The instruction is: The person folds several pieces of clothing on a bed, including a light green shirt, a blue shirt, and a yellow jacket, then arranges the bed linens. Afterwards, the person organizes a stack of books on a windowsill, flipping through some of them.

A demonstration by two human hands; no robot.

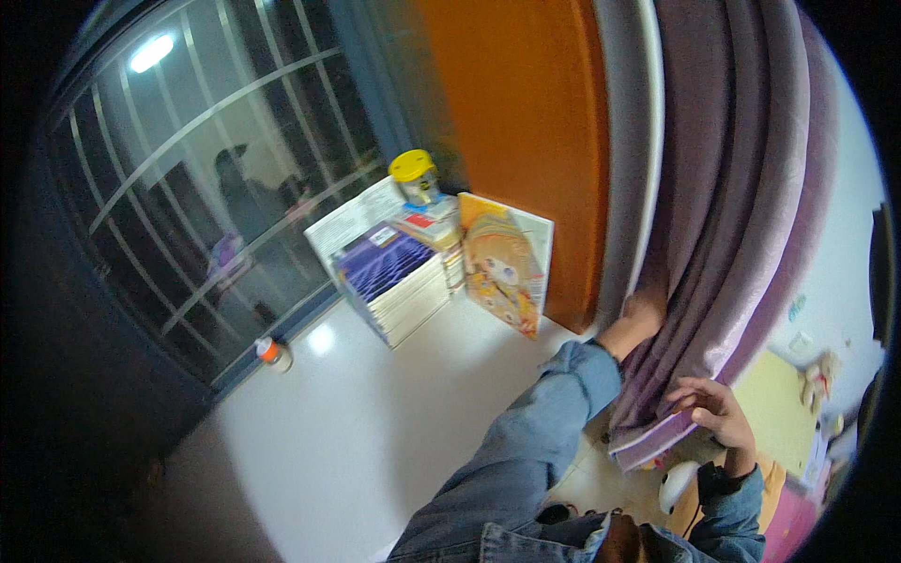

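Note:
My right hand [721,413] is raised at the right, beside the lower part of a purple curtain [723,235]. Its fingers are apart and loosely bent, with nothing seen in them. The fingertips overlap the curtain's lower edge, and I cannot tell whether they touch it. A dark cuff and denim sleeve [737,521] cover that arm. My left hand does not show. A denim-clad leg [511,432] with a rolled cuff stretches across the middle, and its bare foot [643,314] goes in against the curtain.
On the white sill [347,441] stand a stack of books [404,286], a yellow-lidded jar [415,176] on top, an illustrated book [505,267] and a small orange-banded bottle [272,355]. A barred window [216,178] lies left, an orange-brown wooden panel [526,122] behind. A plush toy [819,380] sits far right.

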